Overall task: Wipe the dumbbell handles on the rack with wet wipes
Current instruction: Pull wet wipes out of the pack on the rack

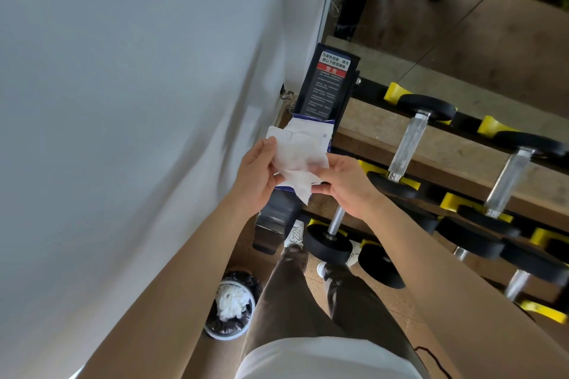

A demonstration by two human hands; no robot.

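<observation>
A white wet wipe (297, 160) is stretched between both hands in front of the rack's left end. My left hand (257, 177) pinches its left edge and my right hand (345, 183) pinches its right side. Behind the wipe lies a blue-and-white wipes pack (317, 128) on the rack's end post. The dumbbell rack (446, 151) runs to the right, with black-headed dumbbells in yellow cradles. The nearest chrome handle (408, 141) is to the right of my right hand, untouched.
A small bin (229, 308) lined with a black bag and holding used white wipes stands on the floor by the white wall (123, 101). A black warning plate (326, 84) tops the rack's end post. A mirror (462, 9) stands behind the rack.
</observation>
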